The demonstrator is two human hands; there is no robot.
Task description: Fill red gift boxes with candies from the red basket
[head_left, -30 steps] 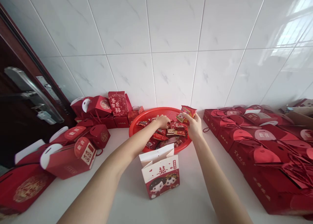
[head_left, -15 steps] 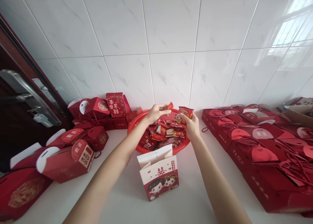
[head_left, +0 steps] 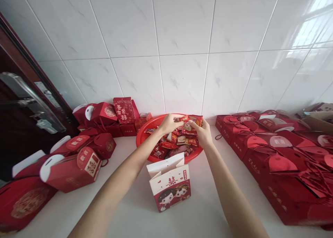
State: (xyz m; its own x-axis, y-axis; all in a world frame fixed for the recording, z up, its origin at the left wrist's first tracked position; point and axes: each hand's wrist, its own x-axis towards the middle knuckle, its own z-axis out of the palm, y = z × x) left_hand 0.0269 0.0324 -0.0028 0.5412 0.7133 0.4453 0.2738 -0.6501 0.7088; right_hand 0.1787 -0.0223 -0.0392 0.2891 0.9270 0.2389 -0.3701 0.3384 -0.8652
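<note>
The step in hand looks like gathering packets two at a time above the basket. The left hand is over the middle of the basket, thumb and fingertips drawn together on a small packet. The right hand is above the right side of the basket and pinches a large packet, the thumb laid across its front; the fingers behind it are hidden. The two packets meet or overlap in view, though I cannot tell whether they touch. Below the hands, more packets lie loose in the basket.

Just in front of the basket, a carton stands upright on the counter, its top open; how much it holds does not show. Left boxes and right boxes flank the basket, and the tiled wall rises behind it.

From here, I judge, the next move calls for settling both packets into one firm grip, the thin wrappers held near their edges, and keeping the forearms off the carton's raised flaps.
</note>
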